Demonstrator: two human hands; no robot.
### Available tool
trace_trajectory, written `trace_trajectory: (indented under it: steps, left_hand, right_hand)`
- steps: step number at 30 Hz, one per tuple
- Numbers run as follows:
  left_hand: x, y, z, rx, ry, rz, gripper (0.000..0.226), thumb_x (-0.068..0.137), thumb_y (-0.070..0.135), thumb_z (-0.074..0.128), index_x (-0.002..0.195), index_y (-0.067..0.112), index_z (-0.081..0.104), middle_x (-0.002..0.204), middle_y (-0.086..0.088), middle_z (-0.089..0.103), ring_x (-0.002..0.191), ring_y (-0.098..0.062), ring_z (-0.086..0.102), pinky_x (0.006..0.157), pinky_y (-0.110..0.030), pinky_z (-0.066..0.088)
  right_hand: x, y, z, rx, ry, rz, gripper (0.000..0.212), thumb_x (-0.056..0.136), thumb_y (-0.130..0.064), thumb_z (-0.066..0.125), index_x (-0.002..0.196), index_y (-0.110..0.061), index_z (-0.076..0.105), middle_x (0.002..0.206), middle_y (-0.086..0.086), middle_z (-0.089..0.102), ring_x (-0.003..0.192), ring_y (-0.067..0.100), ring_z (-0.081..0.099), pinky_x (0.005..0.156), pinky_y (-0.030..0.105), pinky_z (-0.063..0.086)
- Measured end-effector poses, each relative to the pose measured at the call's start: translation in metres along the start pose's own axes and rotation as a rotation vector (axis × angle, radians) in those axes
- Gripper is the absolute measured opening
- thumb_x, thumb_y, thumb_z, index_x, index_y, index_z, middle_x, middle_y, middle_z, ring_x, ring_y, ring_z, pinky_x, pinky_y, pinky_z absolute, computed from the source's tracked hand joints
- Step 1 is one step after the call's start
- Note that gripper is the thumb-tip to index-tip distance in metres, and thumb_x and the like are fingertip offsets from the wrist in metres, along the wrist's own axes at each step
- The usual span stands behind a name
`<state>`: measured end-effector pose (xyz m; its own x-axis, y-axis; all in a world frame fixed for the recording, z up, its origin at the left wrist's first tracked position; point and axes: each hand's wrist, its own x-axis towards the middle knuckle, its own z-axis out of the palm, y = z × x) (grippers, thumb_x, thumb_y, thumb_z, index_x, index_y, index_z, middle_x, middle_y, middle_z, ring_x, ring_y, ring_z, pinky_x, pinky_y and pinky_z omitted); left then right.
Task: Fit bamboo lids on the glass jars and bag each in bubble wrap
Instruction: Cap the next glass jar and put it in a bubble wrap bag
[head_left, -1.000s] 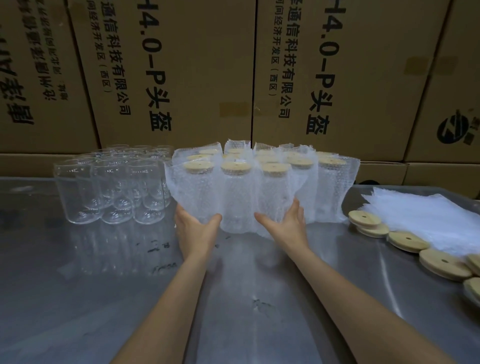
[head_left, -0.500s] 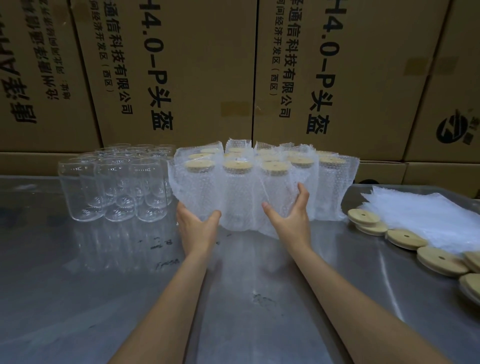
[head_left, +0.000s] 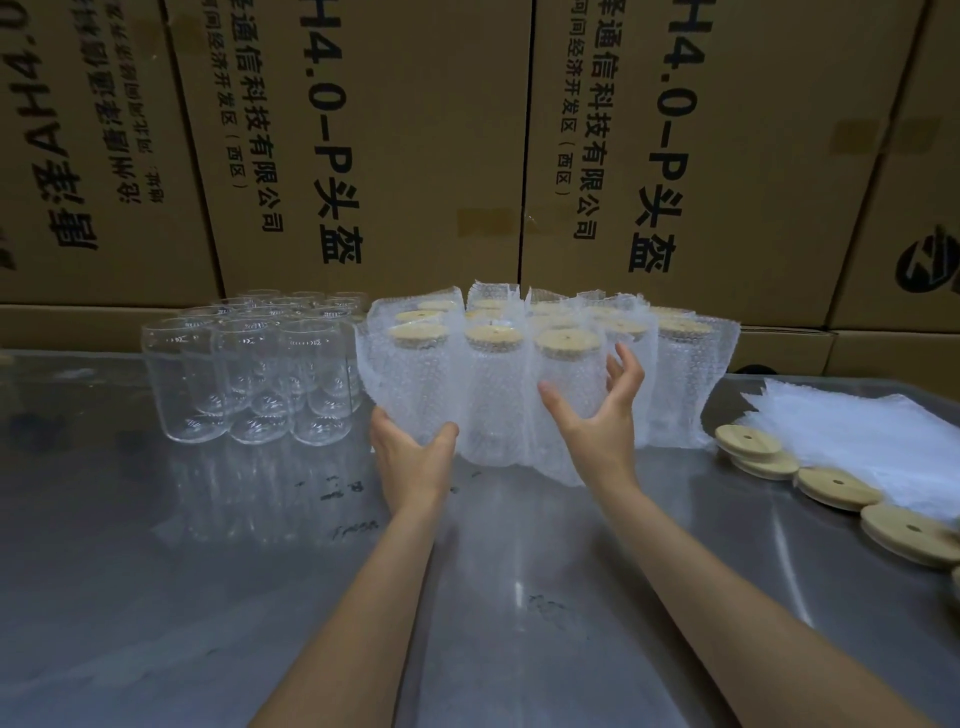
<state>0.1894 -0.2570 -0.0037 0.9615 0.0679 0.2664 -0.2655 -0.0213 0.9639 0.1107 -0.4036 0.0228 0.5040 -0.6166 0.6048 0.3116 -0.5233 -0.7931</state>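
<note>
Several glass jars with bamboo lids stand bagged in bubble wrap as a tight cluster (head_left: 493, 395) at the middle back of the steel table (head_left: 260, 597). My left hand (head_left: 410, 457) presses its palm against the base of the front-left wrapped jar, thumb along the wrap. My right hand (head_left: 597, 415) is raised beside the front-right wrapped jar (head_left: 569, 374), fingers spread and loosely curved about it; whether they touch is unclear. Several bare, lidless glass jars (head_left: 249, 384) stand to the left of the cluster.
Loose bamboo lids (head_left: 836, 486) lie in a row on the right, beside a stack of flat bubble-wrap bags (head_left: 872, 441). Large printed cardboard boxes (head_left: 363, 156) form a wall right behind the table.
My right hand has risen from the base of the wrapped jars to the side of the front-right one and spread its fingers. My left hand stays at the base of the cluster.
</note>
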Motion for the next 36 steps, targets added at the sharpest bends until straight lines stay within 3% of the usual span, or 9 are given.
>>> trace_trajectory:
  steps: [4, 7, 11, 16, 20, 23, 27, 33, 36]
  left_hand:
    - [-0.001, 0.003, -0.001, -0.046, 0.018, -0.021, 0.084, 0.083, 0.022, 0.066, 0.149, 0.015, 0.015, 0.153, -0.005, 0.026, 0.137, -0.025, 0.034, 0.111, -0.047, 0.034]
    - [-0.003, 0.005, -0.003, -0.058, 0.08, -0.02, 0.081, 0.082, 0.02, 0.067, 0.147, 0.014, 0.021, 0.149, -0.004, 0.027, 0.133, -0.024, 0.037, 0.103, -0.035, 0.035]
    - [-0.004, 0.008, -0.008, -0.063, 0.17, -0.068, 0.075, 0.08, 0.01, 0.066, 0.145, 0.007, 0.027, 0.149, -0.009, 0.024, 0.134, -0.028, 0.033, 0.107, -0.039, 0.034]
    - [0.005, 0.008, -0.017, 0.029, 0.225, -0.091, 0.069, 0.079, -0.004, 0.054, 0.142, 0.003, 0.029, 0.146, -0.015, 0.024, 0.132, -0.033, 0.031, 0.111, -0.039, 0.028]
    - [0.019, 0.005, -0.036, 0.325, 0.17, 0.057, 0.077, 0.079, -0.001, 0.058, 0.145, -0.001, 0.019, 0.149, -0.021, 0.02, 0.136, -0.039, 0.025, 0.113, -0.044, 0.025]
    - [0.039, 0.011, -0.059, 0.585, 0.132, 0.228, 0.092, 0.08, 0.001, 0.06, 0.15, 0.0, 0.0, 0.158, -0.02, 0.006, 0.146, -0.035, 0.006, 0.121, -0.044, 0.006]
    - [0.073, 0.036, -0.079, 0.867, 0.09, 0.323, 0.102, 0.081, 0.003, 0.06, 0.15, 0.006, -0.016, 0.161, -0.011, -0.007, 0.148, -0.026, -0.009, 0.116, -0.043, -0.01]
    - [0.088, 0.058, -0.088, 1.22, -0.11, 0.296, 0.1, 0.089, 0.02, 0.061, 0.151, 0.014, -0.017, 0.162, -0.008, -0.002, 0.148, -0.028, -0.009, 0.117, -0.049, -0.006]
    - [0.081, 0.058, -0.092, 1.289, -0.065, 0.385, 0.086, 0.087, 0.013, 0.059, 0.153, 0.014, 0.003, 0.156, -0.011, 0.014, 0.145, -0.033, 0.008, 0.119, -0.051, 0.001]
  right_hand:
    - [-0.013, 0.007, -0.001, -0.113, 0.028, 0.029, 0.103, 0.073, -0.057, 0.072, 0.15, -0.023, 0.012, 0.155, -0.004, 0.018, 0.143, 0.013, 0.02, 0.107, 0.026, 0.023]
    - [-0.019, 0.008, -0.007, -0.078, -0.002, 0.203, 0.118, 0.06, -0.069, 0.067, 0.151, -0.022, 0.007, 0.156, 0.0, 0.015, 0.144, 0.019, 0.016, 0.114, 0.037, 0.024]
    - [-0.029, 0.003, -0.013, -0.264, -0.039, 0.37, 0.119, 0.07, -0.054, 0.078, 0.152, -0.013, 0.001, 0.157, 0.011, 0.015, 0.144, 0.029, 0.02, 0.115, 0.044, 0.025]
    - [-0.057, -0.007, -0.015, -0.654, -0.156, 0.402, 0.099, 0.081, -0.039, 0.068, 0.149, -0.003, 0.006, 0.15, 0.017, 0.032, 0.138, 0.032, 0.033, 0.114, 0.041, 0.025]
    - [-0.069, -0.012, -0.015, -0.798, -0.272, 0.398, 0.084, 0.084, -0.041, 0.059, 0.144, -0.003, 0.016, 0.148, 0.016, 0.034, 0.141, 0.029, 0.028, 0.117, 0.039, 0.017]
    - [-0.069, -0.013, -0.013, -0.82, -0.287, 0.403, 0.087, 0.086, -0.044, 0.056, 0.145, -0.001, 0.01, 0.152, 0.016, 0.028, 0.144, 0.028, 0.022, 0.119, 0.04, 0.012]
    - [-0.068, -0.013, -0.013, -0.806, -0.275, 0.41, 0.088, 0.086, -0.044, 0.057, 0.146, -0.002, 0.009, 0.154, 0.016, 0.025, 0.145, 0.028, 0.02, 0.119, 0.041, 0.011]
    - [-0.067, -0.015, -0.014, -0.756, -0.271, 0.408, 0.09, 0.085, -0.04, 0.058, 0.149, -0.004, 0.005, 0.155, 0.015, 0.024, 0.146, 0.027, 0.018, 0.119, 0.039, 0.008]
    - [-0.067, -0.015, -0.014, -0.75, -0.269, 0.412, 0.09, 0.085, -0.039, 0.058, 0.149, -0.004, 0.006, 0.154, 0.016, 0.025, 0.145, 0.027, 0.02, 0.119, 0.039, 0.011]
